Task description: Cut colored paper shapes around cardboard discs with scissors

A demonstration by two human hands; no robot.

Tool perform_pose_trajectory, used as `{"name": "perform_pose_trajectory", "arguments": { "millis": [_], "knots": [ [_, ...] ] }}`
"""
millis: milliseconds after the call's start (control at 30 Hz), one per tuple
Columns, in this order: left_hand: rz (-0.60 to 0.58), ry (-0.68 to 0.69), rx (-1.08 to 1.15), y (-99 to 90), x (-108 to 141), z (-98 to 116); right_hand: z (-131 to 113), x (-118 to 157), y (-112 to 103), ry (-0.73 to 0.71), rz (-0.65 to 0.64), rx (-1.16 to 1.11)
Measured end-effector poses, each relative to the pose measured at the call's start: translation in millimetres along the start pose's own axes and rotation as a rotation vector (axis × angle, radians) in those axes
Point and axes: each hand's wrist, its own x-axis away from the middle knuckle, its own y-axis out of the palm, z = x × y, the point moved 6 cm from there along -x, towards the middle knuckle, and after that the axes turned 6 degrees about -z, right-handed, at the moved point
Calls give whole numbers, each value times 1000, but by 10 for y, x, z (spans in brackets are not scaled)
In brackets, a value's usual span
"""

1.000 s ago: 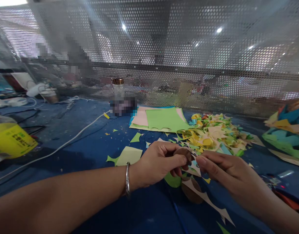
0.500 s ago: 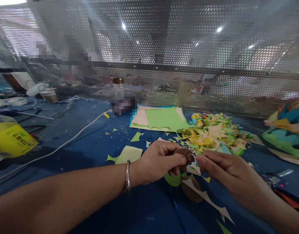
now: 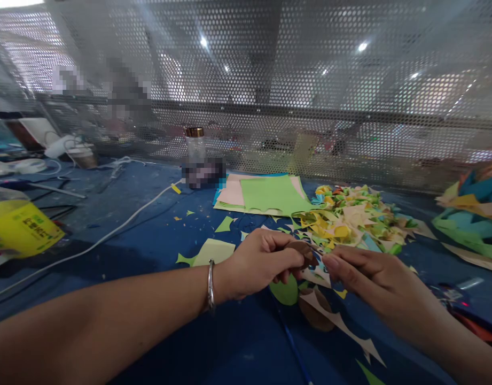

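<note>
Showing a brown piece [image 3: 303, 247], dull-surfaced, rounded along its upper edge and shadowed and uneven at right, held above the desk [image 3: 229, 342]. The left hand [image 3: 262, 262] grips it between thumb and fingers; the right hand's [image 3: 361, 275] grip is narrow beside it, contents indiscernible.

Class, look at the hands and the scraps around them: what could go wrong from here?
The brown paper piece pinched in the left hand might crease or tear. The brown rounded paper piece on the blue tabletop, partly covered by a pale pink jagged paper strip, could be swept away with it.
</note>
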Motion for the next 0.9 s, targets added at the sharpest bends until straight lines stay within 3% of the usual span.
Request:
{"name": "perform_pose_trajectory", "arguments": {
  "millis": [167,900],
  "knots": [
    [-12,-14,15,-4,-17,-8,25,-3,11,-22,-65,-20],
    [-35,-34,-106,-35,-11,1,-61,-11,21,-38,-14,-27]
  ]
}}
